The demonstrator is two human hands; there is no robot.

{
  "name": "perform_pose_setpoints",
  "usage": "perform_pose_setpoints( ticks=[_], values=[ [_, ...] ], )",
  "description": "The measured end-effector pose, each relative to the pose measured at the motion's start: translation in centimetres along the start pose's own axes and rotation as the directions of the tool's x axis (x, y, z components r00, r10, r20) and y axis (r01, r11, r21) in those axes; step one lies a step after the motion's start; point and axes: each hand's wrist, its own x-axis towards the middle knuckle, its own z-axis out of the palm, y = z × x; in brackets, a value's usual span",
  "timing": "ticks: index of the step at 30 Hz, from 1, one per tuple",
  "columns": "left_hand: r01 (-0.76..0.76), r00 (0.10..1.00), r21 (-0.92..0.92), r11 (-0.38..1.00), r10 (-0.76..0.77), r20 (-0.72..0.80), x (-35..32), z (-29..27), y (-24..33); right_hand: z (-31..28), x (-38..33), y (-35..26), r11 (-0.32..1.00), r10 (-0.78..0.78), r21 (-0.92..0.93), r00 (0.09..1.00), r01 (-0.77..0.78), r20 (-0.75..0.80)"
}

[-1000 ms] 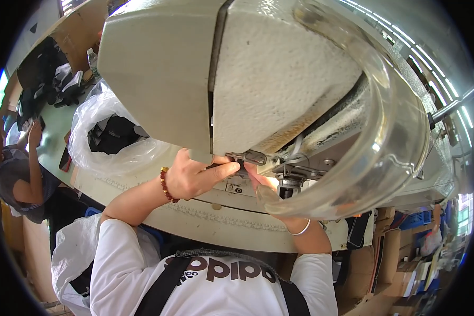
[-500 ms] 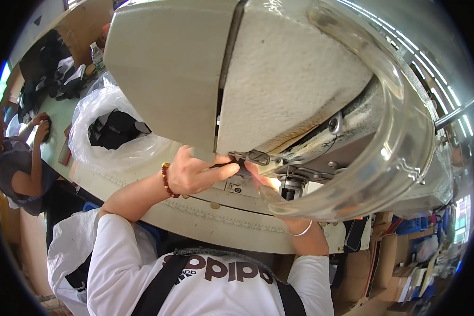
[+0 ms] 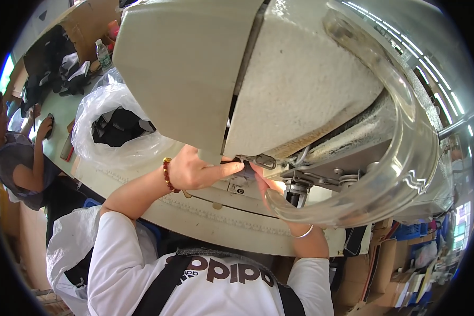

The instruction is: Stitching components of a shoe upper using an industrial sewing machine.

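Since half a second ago, one large cream-painted metal machine head [image 3: 305,79] has shifted slightly right in my view, and my left hand [image 3: 191,171] has shifted that way with it. Below the machine runs one pale, curved-looking work table [image 3: 224,218]. Left of me sits one person in dark clothing [image 3: 23,166]. One thick, clear plastic curved guard [image 3: 405,158] arches over the right side. I count two white plastic bags: one open on the table [image 3: 87,139], with several black pieces [image 3: 118,126] inside, and one low at my left [image 3: 68,242]. Beyond the open one stands one clear plastic bottle [image 3: 103,54]. My two hands meet under the machine head: the left has its index finger stretched out, tip against one small dark piece [image 3: 244,171]; whether its thumb pinches I cannot tell. My right hand [image 3: 262,187], partly behind the guard, has its fingers beside that piece; its grip I cannot make out. I wear one red-beaded bracelet [image 3: 167,176] and one thin silvery bangle [image 3: 303,232].
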Motion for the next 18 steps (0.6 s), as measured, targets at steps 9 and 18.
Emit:
perform_pose_setpoints(
  ticks=[9, 18],
  values=[
    [0.052, 0.996, 0.05, 0.997, -0.048, -0.076, -2.1, 2.1, 0.3, -1.2, -0.7, 0.9, 0.964, 0.175, -0.234, 0.962, -0.124, 0.21],
    [0.029, 0.997, 0.176, 0.984, -0.041, 0.066, -1.4, 0.2, 0.8, -1.7, -0.9, 1.2, 0.94, 0.298, -0.252, 0.917, -0.232, 0.267]
  ],
)
